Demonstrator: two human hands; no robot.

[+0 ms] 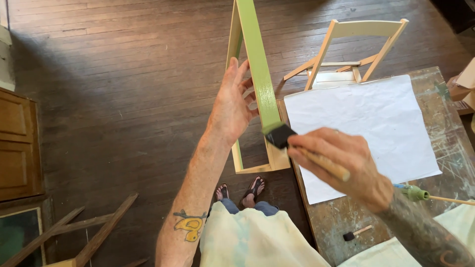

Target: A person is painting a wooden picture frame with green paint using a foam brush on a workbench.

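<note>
Right hand [346, 168] grips a black foam brush [279, 134], wooden handle angled lower right; left hand [231, 106] steadies the green-painted wooden frame [257, 74], running top-centre downward.

Counted from above

Two hands, left [231, 106] and right [341, 165]; three foam brushes [278, 134] [356, 233] [413, 193]; one green frame [257, 74]; one folding chair [354, 49]; one paper sheet [366, 128].

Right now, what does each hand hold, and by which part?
The right hand holds a foam brush by its wooden handle. The left hand steadies the green frame at its side rail.
</note>
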